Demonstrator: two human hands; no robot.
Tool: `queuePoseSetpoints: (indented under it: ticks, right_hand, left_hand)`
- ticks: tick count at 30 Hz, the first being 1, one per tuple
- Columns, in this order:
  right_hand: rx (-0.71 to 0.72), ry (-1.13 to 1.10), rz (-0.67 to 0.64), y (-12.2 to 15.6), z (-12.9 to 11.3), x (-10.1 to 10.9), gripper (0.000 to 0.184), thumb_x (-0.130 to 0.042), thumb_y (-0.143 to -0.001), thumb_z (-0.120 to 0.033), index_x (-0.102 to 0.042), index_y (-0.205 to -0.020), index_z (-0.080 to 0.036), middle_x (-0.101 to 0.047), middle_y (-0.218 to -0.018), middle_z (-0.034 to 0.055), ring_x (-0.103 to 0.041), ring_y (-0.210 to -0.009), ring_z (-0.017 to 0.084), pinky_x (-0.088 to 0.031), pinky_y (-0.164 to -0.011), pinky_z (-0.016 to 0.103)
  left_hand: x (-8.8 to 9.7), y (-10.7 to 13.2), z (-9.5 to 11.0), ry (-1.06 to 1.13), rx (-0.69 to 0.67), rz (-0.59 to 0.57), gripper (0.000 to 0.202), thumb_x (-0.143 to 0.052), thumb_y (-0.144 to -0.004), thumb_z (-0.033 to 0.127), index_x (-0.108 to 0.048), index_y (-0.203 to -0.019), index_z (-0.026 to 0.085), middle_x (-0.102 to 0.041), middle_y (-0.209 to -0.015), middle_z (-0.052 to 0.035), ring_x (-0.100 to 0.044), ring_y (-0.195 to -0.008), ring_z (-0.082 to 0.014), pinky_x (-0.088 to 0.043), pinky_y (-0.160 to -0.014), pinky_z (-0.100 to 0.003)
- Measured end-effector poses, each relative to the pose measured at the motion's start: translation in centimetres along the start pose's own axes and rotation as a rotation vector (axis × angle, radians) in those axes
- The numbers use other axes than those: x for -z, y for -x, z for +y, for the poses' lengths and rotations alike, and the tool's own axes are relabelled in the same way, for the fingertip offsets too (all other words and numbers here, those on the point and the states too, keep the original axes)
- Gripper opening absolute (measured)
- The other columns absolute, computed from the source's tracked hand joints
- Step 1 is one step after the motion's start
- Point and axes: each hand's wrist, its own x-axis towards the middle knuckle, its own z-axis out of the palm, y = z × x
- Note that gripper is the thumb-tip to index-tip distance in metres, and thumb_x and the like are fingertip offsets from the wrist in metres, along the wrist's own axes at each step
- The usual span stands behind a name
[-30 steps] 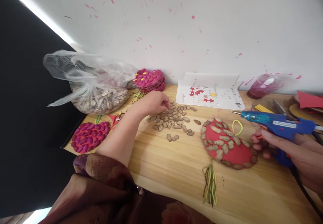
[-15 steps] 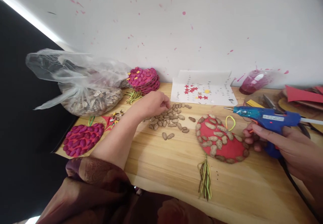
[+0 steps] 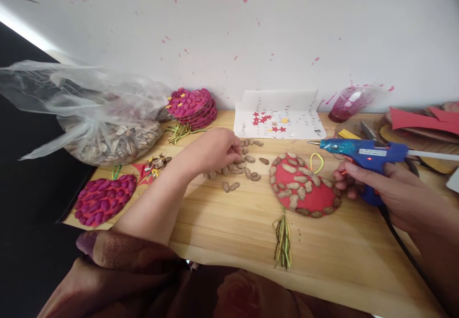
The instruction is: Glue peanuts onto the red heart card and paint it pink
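My left hand (image 3: 222,151) is over a pile of unshelled peanuts (image 3: 234,169) on the wooden table. Its fingers are pinched together, and whatever lies between the fingertips is hidden. My right hand (image 3: 385,184) grips a blue hot glue gun (image 3: 373,153), its nozzle pointing left and a white glue stick out of its back. Below and left of the nozzle lies a red cutout (image 3: 319,197) with peanuts around its rim and across its upper part. The cutout has a yellow loop (image 3: 316,163) on top and a green-brown yarn tassel (image 3: 283,241) below.
Purple-covered pieces are stacked (image 3: 193,107) at the back, and another purple piece (image 3: 105,201) lies left. Behind it stands a plastic bag of shells (image 3: 111,138). Paper (image 3: 279,107) with small stars, a stained cup (image 3: 347,105) and red card strips (image 3: 423,124) line the wall.
The view has shifted, so the scene sits further left and higher. My left hand has moved a little right and nearer over the peanuts. The glue gun stays above the cutout's right side.
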Motion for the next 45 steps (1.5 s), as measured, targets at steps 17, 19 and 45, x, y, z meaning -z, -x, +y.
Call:
queuePoseSetpoints:
  ticks: [17, 19, 45]
  right_hand:
    - [0.032, 0.008, -0.026, 0.1, -0.1, -0.1, 0.044, -0.091, -0.059, -0.058, -0.075, -0.072, -0.02, -0.073, -0.071, 0.0062, -0.064, -0.061, 0.015, -0.05, -0.048, 0.021]
    - [0.039, 0.008, -0.034, 0.1, -0.1, -0.1, 0.042, -0.091, -0.061, -0.057, -0.075, -0.071, -0.02, -0.073, -0.073, 0.0062, -0.064, -0.062, 0.016, -0.05, -0.049, 0.022]
    - [0.037, -0.011, -0.124, 0.5, -0.5, 0.0, 0.041, -0.083, -0.073, -0.056, -0.07, -0.074, -0.017, -0.072, -0.076, 0.0056, -0.065, -0.068, 0.016, -0.048, -0.056, 0.025]
  left_hand:
    - [-1.1, 0.4, 1.7, 0.037, -0.22, -0.204, 0.034, -0.059, -0.081, -0.002, -0.08, -0.088, 0.024, -0.076, -0.089, -0.0002, -0.065, -0.092, -0.0202, -0.044, -0.084, -0.029]
    - [-0.8, 0.5, 1.8, 0.041, -0.194, -0.19, 0.029, -0.063, -0.08, 0.002, -0.079, -0.087, 0.024, -0.076, -0.089, 0.0001, -0.065, -0.092, -0.0206, -0.044, -0.085, -0.03]
    - [-1.3, 0.2, 2.3, -0.143, -0.016, -0.101, 0.016, -0.064, -0.085, 0.021, -0.079, -0.084, 0.024, -0.078, -0.088, -0.0038, -0.068, -0.081, -0.0216, -0.045, -0.071, -0.03]
